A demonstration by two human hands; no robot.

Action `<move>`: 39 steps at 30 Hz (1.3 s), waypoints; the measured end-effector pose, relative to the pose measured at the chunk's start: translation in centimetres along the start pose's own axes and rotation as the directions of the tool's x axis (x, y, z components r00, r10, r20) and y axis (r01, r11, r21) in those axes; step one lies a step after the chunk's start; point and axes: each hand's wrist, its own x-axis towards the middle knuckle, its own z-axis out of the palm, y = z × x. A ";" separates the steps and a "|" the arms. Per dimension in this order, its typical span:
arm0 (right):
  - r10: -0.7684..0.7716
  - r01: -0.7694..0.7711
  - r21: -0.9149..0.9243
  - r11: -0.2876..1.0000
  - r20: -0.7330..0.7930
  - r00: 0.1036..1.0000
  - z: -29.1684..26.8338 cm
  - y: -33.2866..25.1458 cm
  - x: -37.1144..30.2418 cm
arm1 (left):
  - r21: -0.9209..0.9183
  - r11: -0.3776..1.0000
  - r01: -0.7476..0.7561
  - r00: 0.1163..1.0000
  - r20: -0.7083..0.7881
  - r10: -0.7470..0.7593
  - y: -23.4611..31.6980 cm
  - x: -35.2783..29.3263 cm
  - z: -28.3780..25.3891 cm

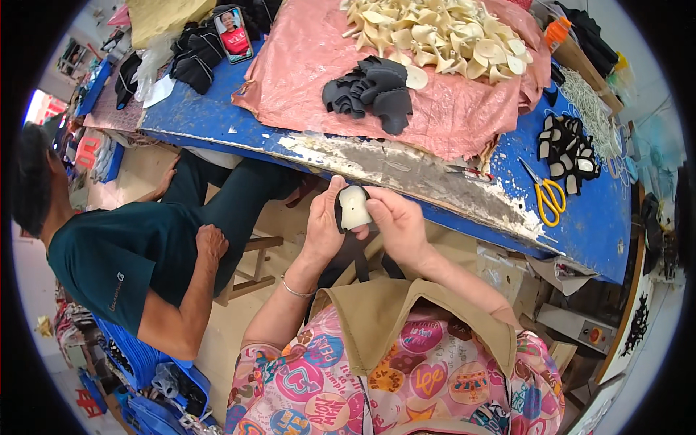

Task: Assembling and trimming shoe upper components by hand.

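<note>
Between my two hands, in front of the table edge, is a curved cream plastic piece [354, 208] with a black piece [338, 212] along its left side. My left hand [323, 223] grips it from the left, thumb up along the black edge. From the other side my right hand [401, 223] pinches its right edge with thumb and fingers. Beyond them, black shaped pieces [373, 93] lie in a loose heap on a pink sheet [290, 72]. Farther back a large pile of cream plastic pieces [442, 36] covers the sheet.
Yellow-handled scissors [549, 203] lie at the table's right, near several black-and-cream pieces [568, 148] and white cords [587, 101]. A phone [233, 35] rests beside black items at the far left. A seated person [138, 254] is close on my left. The blue table [217, 123] has a worn front edge.
</note>
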 end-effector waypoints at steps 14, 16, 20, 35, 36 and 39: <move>0.029 -0.033 -0.082 0.996 -0.055 0.998 -1.0 -2.3 0.2 | 0.466 0.811 -0.352 0.883 -0.122 0.454 0.7 0.5 -2.3; 0.003 -0.015 -0.153 0.988 -0.079 0.997 -1.0 -2.1 0.2 | 0.571 0.704 -0.422 0.858 0.001 0.513 1.2 -0.5 -1.5; -0.138 0.092 -0.315 0.945 -0.127 0.982 -0.2 -1.4 -0.4 | 0.726 0.594 -0.347 0.870 0.013 0.493 0.8 -1.5 0.2; -0.567 0.407 -0.747 0.526 0.049 0.822 -1.3 -0.8 0.9 | 0.421 0.903 -0.088 0.964 -0.192 0.183 -0.7 -0.8 -0.1; -0.474 0.342 -0.698 0.629 0.004 0.880 -1.5 -1.5 1.2 | 0.596 0.799 -0.087 0.960 -0.165 0.228 -0.3 -0.9 -0.4; -0.351 0.255 -0.600 0.758 -0.046 0.935 -2.6 -1.9 1.9 | 0.866 0.268 -0.421 0.871 0.304 0.386 1.6 -0.6 -1.4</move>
